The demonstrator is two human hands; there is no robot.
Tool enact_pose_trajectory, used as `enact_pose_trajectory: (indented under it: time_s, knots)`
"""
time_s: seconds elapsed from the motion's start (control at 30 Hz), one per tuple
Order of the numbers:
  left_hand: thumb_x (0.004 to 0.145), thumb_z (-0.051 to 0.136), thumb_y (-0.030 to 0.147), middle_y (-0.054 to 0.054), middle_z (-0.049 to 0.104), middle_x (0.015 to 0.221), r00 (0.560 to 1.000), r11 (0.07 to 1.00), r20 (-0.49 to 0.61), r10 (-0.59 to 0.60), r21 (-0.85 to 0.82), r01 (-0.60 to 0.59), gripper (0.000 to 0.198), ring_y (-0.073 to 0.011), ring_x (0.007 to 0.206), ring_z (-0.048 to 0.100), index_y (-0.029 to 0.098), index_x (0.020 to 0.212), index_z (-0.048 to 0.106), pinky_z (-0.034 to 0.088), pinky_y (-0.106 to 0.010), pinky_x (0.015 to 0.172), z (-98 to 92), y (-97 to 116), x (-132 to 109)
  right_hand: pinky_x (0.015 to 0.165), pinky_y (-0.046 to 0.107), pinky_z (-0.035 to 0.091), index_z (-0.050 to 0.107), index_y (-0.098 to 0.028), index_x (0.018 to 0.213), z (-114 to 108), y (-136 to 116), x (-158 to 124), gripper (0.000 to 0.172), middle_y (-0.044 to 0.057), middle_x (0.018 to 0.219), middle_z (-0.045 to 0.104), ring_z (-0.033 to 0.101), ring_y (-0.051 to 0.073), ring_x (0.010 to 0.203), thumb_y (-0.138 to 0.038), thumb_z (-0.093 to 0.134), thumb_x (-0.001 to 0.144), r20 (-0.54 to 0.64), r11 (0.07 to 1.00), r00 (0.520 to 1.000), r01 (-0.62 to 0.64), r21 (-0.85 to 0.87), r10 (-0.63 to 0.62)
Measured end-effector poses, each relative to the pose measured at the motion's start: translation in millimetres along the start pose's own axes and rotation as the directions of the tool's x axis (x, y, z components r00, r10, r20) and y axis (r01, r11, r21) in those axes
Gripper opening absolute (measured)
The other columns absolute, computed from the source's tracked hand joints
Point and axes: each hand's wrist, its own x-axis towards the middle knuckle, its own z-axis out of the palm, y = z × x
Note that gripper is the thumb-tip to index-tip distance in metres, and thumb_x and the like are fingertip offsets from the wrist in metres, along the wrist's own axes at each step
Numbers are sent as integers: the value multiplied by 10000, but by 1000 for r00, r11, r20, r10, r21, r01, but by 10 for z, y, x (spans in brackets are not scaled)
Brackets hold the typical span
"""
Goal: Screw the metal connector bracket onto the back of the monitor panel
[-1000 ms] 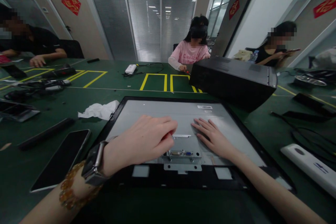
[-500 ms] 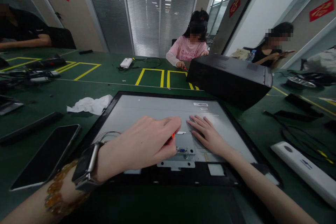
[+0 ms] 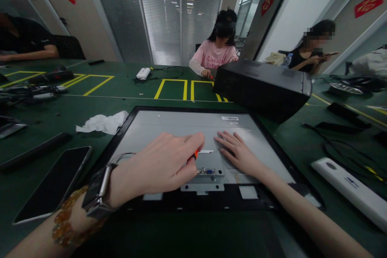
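Orange-handled screwdriver (image 3: pixel 196 154) in clenched left hand (image 3: pixel 157 165) at monitor port bracket (image 3: pixel 209 166); right hand (image 3: pixel 238 154) flat, open on metal panel (image 3: pixel 169 125).

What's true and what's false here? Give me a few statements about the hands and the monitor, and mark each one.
1. The left hand grips an orange-handled tool by the port bracket. True.
2. The right hand hovers above the monitor back. False: it rests flat on it.
3. A crumpled white tissue lies on the table left of the monitor. True.
4. The box beyond the monitor is white. False: it is black.
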Motion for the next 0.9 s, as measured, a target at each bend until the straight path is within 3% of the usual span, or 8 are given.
enact_pose_trajectory:
  time_s: [0.9]
  knots:
    - [880,375,217,13,566,683,999,1000,-35,15,14,-15,59,-142,506,471,196,890,429,276,-285,503,43,27,38,1125,564,229,391,-308,1423,6,13,-31,459,44,1495,400,317,258,1392,-374,388,969,-11,1000,1000,13,6,-13]
